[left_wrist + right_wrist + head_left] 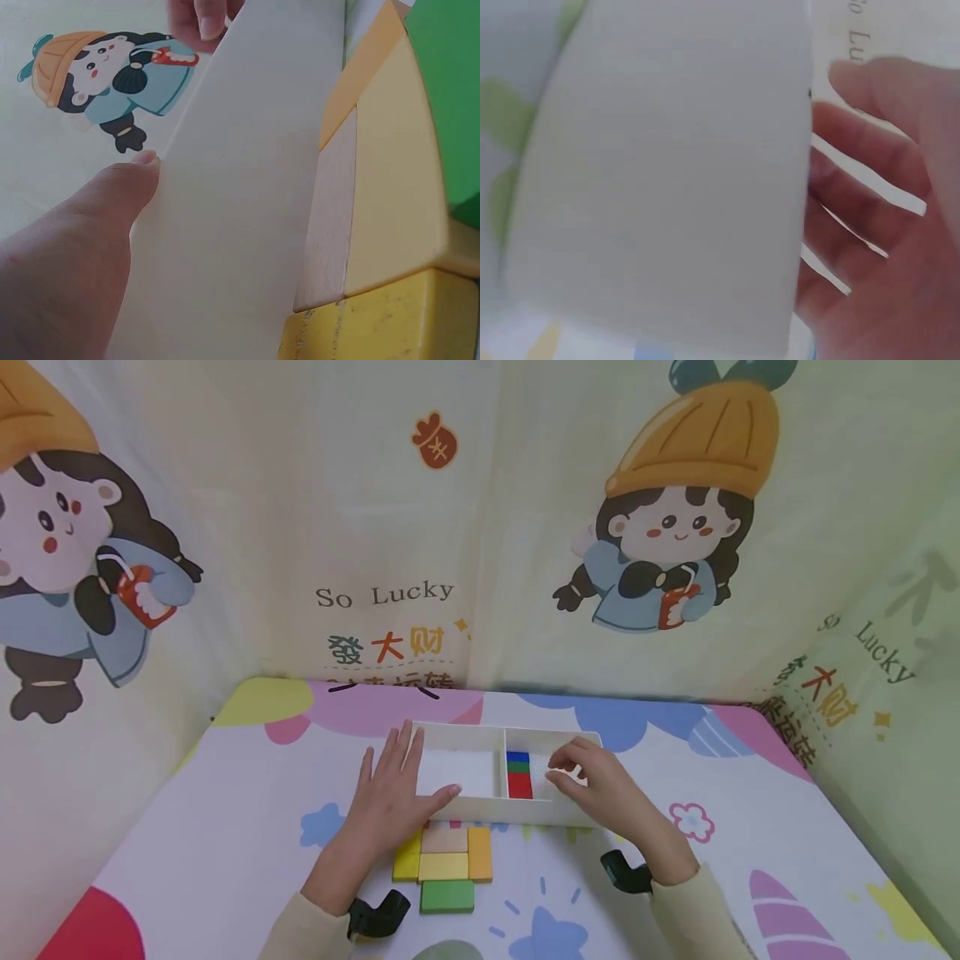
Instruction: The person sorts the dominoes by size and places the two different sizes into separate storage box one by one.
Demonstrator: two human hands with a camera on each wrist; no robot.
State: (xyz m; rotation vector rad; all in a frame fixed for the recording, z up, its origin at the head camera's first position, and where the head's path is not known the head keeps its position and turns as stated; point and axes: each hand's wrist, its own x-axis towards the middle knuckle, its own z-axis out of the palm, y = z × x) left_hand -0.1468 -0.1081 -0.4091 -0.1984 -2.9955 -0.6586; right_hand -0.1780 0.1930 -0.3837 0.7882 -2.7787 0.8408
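A long white box (517,812) with a divider stands across the table. My left hand (392,789) lies over its left end with fingers spread and straight, the thumb touching the front rim. My right hand (600,781) hovers over the right compartment, fingers loosely bent, thumb apart from them; I see nothing held. Against the divider, in that compartment, a blue block (517,757), a green block (518,767) and a red block (520,786) lie in a row. The right wrist view shows the box's outer wall (667,180) beside the right fingers (870,150).
In front of the box lie a yellow block (407,860), a pale wooden block (444,840), a cream block (442,866), an orange block (480,853) and a green block (447,897), close together. A printed curtain (517,635) hangs behind the table.
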